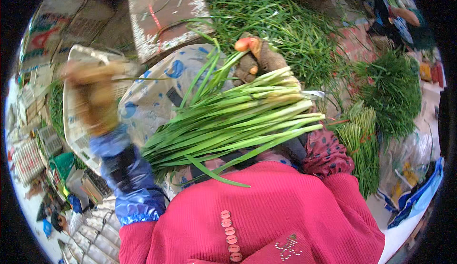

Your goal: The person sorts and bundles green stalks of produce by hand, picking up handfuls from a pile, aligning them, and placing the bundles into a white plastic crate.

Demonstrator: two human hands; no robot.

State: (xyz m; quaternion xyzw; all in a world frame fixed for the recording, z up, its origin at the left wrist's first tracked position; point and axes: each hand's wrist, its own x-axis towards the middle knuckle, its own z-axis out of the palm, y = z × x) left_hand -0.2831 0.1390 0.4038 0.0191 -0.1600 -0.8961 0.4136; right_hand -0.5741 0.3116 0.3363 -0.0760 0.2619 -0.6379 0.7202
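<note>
A large bunch of leafy green stalks, probably garlic chives [228, 121], lies across my lap and right forearm, pale cut ends towards the right. My right hand [259, 59], in a soiled glove with bare fingertips, is closed around a few loose green stalks [210, 75] beyond the bunch. To the left, my left hand [93, 89] wears a yellowish-brown glove and is strongly blurred. A thin strand [139, 79] runs out beside it; whether the fingers grip it is unclear. Under the bunch spreads a pale cloth with blue prints [150, 89].
Loose green leaves [278, 25] are heaped ahead. Tied bundles [360, 142] and another leafy pile [391, 92] lie at right. A worn board-like seat [171, 18] stands ahead, a white crate [76, 139] beside my left arm. Another person's arm [405, 16] shows at upper right.
</note>
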